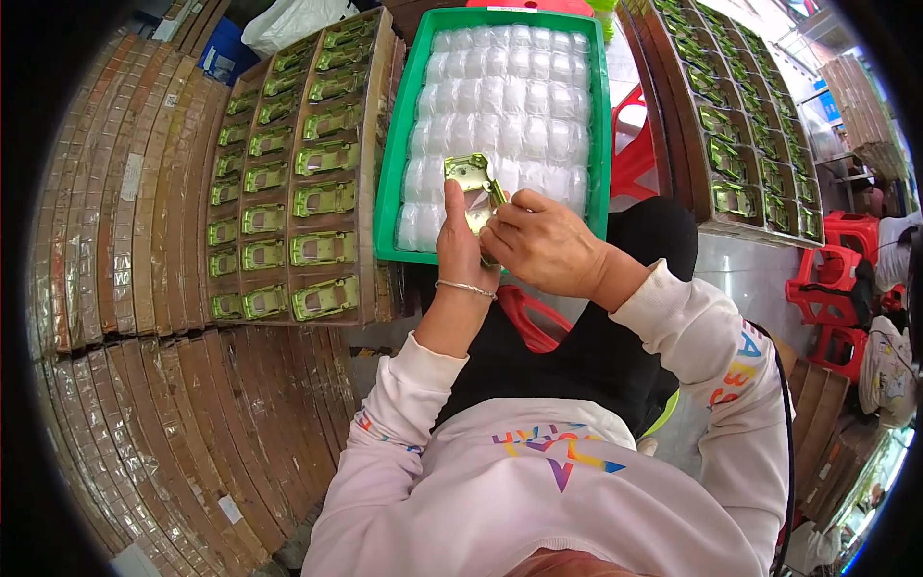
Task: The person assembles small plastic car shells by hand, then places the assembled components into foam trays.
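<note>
My left hand point(461, 238) grips a shiny green toy car body shell point(469, 173) by its side, over the near end of a green tray point(392, 183). Close against it, my right hand point(543, 242) has its fingers pinched at the shell's near right edge. Whether those fingertips hold the shell alone or some small piece too is hidden. Rows of white, rounded, wrapped pieces point(514, 94) fill the tray beneath both hands.
At the left stands a divided cardboard box point(279, 279) of green car shells, beside stacked cardboard sheets point(115, 202). Another divided box point(716, 144) of green shells is at the right. Red stools point(835, 279) stand farther right.
</note>
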`<state>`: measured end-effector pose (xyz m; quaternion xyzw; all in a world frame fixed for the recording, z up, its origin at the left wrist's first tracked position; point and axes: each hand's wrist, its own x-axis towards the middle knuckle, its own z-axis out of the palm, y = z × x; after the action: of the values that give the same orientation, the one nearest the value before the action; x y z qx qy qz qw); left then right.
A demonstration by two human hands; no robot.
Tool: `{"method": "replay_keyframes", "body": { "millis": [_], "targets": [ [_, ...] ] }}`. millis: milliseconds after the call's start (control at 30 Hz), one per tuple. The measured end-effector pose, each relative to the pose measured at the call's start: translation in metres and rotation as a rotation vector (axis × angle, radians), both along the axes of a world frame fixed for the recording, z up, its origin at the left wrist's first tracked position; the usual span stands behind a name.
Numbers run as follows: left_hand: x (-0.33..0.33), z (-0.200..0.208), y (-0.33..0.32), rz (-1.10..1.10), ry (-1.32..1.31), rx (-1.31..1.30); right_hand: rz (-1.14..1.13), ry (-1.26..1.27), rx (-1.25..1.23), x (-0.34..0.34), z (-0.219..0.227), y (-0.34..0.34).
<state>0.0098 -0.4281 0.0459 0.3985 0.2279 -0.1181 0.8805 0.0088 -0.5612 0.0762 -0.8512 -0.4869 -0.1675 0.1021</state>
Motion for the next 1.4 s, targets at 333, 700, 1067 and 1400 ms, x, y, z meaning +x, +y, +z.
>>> {"method": "replay_keyframes", "body": {
  "millis": [333, 700, 1067, 1400],
  "targets": [
    [0.002, 0.001, 0.002, -0.062, -0.057, -0.045, -0.008, 0.056, 0.124, 0.001, -0.005, -0.002],
    [0.005, 0.008, -0.002, -0.088, -0.055, -0.029, -0.07, 0.121, 0.12, -0.002, -0.002, -0.004],
    [0.012, -0.002, 0.003, -0.081, -0.081, 0.008, -0.174, 0.208, 0.136, 0.0, -0.002, 0.001],
    [0.025, -0.024, 0.015, -0.113, -0.146, 0.15, -0.106, 0.155, 0.025, 0.011, -0.009, 0.01]
  ]
}}
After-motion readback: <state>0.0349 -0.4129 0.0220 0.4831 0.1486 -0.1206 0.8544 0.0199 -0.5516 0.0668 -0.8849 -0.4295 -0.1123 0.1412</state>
